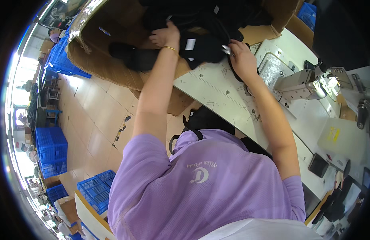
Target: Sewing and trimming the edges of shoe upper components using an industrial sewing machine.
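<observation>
Black cloth pieces point(209, 49) with white labels lie at the table's far edge and in the large cardboard box point(109, 74). My left hand point(168, 37) reaches over them with its fingers spread, next to a small white label. At the table's far side, my right hand point(243, 61) is closed round small silver thread snips point(226, 49); their metal tips point left over the black cloth. Part of the snips is hidden in the palm. A black strip of cloth hangs beside that hand's fingers.
To the right of my right hand stands a sewing machine point(299, 85) on the white table point(217, 96), where loose threads lie. A phone point(318, 165) rests nearer on the right. Blue crates point(52, 146) stand on the tiled floor at left.
</observation>
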Demonstrator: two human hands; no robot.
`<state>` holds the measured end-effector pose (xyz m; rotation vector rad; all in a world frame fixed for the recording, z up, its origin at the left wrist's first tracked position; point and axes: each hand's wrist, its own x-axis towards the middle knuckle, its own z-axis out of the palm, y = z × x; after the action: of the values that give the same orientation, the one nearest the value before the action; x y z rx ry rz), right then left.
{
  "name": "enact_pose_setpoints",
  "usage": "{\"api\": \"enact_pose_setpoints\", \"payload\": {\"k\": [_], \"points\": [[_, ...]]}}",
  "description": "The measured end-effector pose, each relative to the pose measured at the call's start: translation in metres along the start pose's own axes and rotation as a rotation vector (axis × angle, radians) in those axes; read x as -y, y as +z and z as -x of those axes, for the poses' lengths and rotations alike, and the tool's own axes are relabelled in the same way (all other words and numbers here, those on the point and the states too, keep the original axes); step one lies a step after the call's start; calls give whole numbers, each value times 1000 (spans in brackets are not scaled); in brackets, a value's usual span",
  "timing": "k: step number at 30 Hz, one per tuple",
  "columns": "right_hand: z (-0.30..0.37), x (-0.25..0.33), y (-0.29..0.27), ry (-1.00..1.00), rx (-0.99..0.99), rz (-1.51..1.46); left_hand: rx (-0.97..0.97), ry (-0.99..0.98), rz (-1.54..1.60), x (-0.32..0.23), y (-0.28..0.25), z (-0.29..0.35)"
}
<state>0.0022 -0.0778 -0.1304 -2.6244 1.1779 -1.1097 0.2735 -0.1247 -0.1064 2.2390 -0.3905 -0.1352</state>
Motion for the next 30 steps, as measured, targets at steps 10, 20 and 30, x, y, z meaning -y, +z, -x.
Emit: {"api": "enact_pose_setpoints", "payload": {"k": [10, 20, 30], "points": [[3, 12, -59, 183, -293, -127, -136, 933, 33, 55, -74, 53], [-1, 82, -15, -295, 241, -115, -29, 716, -412, 95, -66, 20], [38, 65, -65, -168, 51, -42, -234, 1276, 30, 59, -77, 60]]}}
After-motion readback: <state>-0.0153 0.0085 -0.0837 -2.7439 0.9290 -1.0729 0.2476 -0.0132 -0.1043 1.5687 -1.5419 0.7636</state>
